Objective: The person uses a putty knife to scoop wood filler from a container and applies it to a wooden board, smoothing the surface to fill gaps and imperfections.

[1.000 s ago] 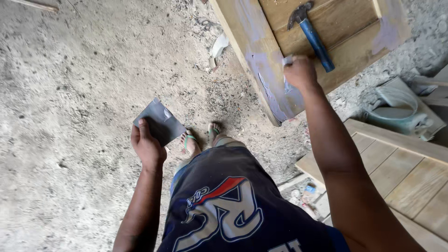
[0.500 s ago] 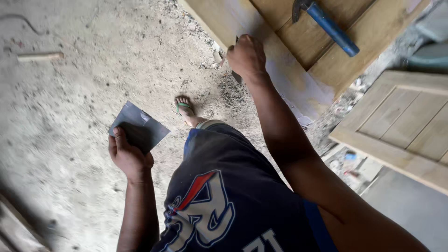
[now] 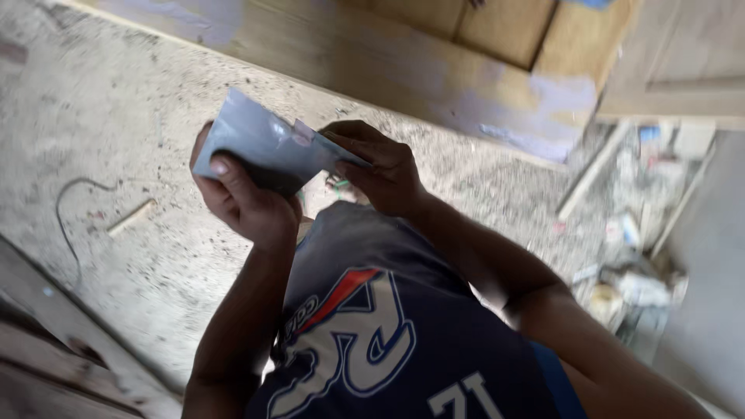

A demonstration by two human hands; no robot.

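Observation:
My left hand [image 3: 247, 203] grips a flat grey metal plate [image 3: 264, 147], thumb on its top face, held in front of my chest. My right hand [image 3: 384, 172] has come to the plate's right edge and pinches a small thin blade-like piece [image 3: 341, 149] against it. Pale purple-grey filler is smeared on the plate. Behind the hands lies a wooden door panel [image 3: 403, 62] on the floor, with patches of the same pale filler along its frame.
Rough concrete floor [image 3: 116, 256] with a thin wire [image 3: 70, 209] and a small stick [image 3: 130, 217] at the left. Wooden planks [image 3: 54, 349] lie at lower left. A second wooden panel [image 3: 683, 70] and scattered debris [image 3: 628, 271] sit at the right.
My right hand left the door panel's frame and came back to the plate in my left hand. The plate rose toward my chest. The view swung, and the hammer on the panel is out of sight.

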